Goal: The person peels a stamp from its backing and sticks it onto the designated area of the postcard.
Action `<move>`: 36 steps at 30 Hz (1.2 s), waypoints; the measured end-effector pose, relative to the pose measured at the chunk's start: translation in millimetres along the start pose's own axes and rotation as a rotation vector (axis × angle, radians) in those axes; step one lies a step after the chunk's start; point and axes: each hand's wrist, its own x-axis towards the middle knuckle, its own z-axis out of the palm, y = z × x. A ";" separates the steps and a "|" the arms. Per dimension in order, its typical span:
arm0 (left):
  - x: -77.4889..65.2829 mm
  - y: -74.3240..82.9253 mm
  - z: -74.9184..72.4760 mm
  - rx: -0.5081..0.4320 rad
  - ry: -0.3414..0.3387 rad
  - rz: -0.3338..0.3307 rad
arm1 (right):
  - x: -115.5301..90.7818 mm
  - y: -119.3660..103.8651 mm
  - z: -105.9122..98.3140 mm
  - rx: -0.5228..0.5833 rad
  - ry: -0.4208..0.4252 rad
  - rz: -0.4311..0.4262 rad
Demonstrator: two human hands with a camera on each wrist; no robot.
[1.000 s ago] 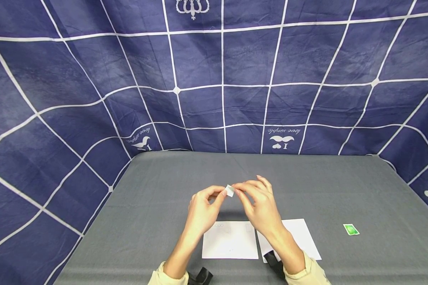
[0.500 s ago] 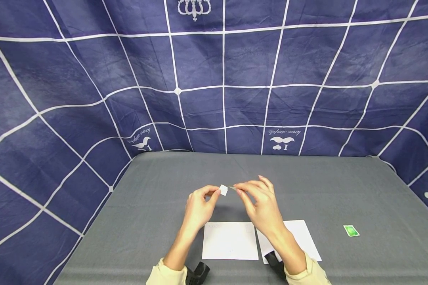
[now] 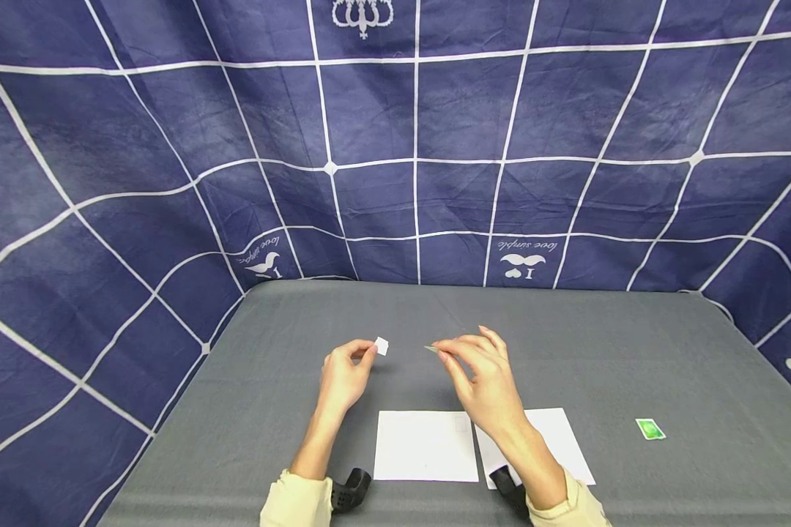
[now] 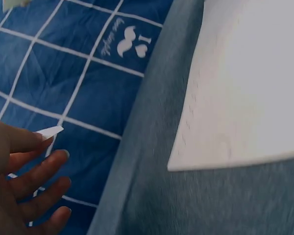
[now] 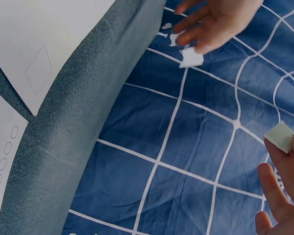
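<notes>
My left hand (image 3: 344, 375) pinches a small white piece of paper (image 3: 381, 346) between thumb and forefinger, above the grey table. In the right wrist view this paper (image 5: 191, 58) looks flat and plain. My right hand (image 3: 488, 377) pinches a small postage stamp (image 5: 280, 135) with serrated edges, its pale side showing. Seen from the head, the stamp (image 3: 431, 348) is nearly edge-on. A gap separates the two pieces. Below the hands lies a white envelope (image 3: 425, 446) with a faint printed box at its upper right corner. The right forearm partly covers a second envelope (image 3: 562, 443).
On the right of the grey table (image 3: 290, 329) lies a green stamp (image 3: 650, 429) with a white border. Printed circles line one edge of an envelope in the right wrist view. A blue cloth (image 3: 461, 197) with white lines hangs behind the table.
The white paper and the stamp, close together a second ago, have come apart. My left hand has moved left with the paper; the right hand has stayed nearly in place with the stamp.
</notes>
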 end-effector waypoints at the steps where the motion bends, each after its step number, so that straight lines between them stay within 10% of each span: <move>1: 0.7 -2.9 -0.9 0.001 0.000 -0.005 | 0.0 -0.1 -0.1 0.000 0.000 -0.001; 36: 7.5 -62.4 -32.1 0.277 0.062 -0.242 | -2.1 -0.2 2.1 0.009 -0.018 0.000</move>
